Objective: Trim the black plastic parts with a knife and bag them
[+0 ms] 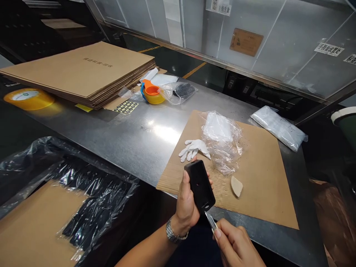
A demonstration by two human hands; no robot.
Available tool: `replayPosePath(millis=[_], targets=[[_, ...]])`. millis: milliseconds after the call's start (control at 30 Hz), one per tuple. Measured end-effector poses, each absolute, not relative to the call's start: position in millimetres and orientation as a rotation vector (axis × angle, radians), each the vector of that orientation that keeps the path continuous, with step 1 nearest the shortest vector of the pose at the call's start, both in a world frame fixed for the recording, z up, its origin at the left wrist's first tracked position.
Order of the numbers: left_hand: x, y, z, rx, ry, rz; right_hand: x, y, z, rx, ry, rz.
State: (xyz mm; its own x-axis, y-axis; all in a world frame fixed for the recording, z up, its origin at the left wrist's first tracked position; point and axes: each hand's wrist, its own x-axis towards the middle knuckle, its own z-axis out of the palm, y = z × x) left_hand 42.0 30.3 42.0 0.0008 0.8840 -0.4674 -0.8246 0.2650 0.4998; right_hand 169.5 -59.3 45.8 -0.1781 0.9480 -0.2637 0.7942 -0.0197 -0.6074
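My left hand (187, 202) is closed around a black rectangular plastic case (199, 183), tilted with its hollow side toward me. In my right hand (236, 241) is a slim utility knife (210, 219), whose blade tip meets the lower end of the case. Just beyond the case, a white glove (194, 149) lies on a flat cardboard sheet (267, 174). Beside the glove is a crumpled clear plastic bag (222, 137) with white material in it. A beige wedge-shaped piece (236, 186) rests on the cardboard to the right.
Stacked cardboard sheets (83, 70) and a yellow tape roll (27, 99) occupy the table's far left. An orange-and-yellow cup-like item (152, 93) stands at the back. A plastic-wrapped white pack (278, 127) lies right. At lower left, a plastic-lined box holds wrapped black pieces (91, 215).
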Motion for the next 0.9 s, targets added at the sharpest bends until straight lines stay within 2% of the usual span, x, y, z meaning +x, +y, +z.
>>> replayPosePath(millis=[233,333,433,667,767,900], targets=[[43,27,41,0.115,0.826,1.400,170,-54,41,-1.738,-2.148,1.104],[44,28,41,0.089,0.816,1.421,168,-56,40,-1.701,-2.098,1.015],[45,29,42,0.032,0.806,1.459,166,-60,37,-1.670,-2.062,0.748],[46,28,43,-0.015,0.823,1.614,163,-57,35,-1.365,-2.326,-0.208],[46,28,42,-0.013,0.802,1.645,161,-56,36,-1.351,-2.348,-0.384],[46,26,43,0.006,0.769,1.668,158,-58,37,-1.375,-2.351,-0.416]])
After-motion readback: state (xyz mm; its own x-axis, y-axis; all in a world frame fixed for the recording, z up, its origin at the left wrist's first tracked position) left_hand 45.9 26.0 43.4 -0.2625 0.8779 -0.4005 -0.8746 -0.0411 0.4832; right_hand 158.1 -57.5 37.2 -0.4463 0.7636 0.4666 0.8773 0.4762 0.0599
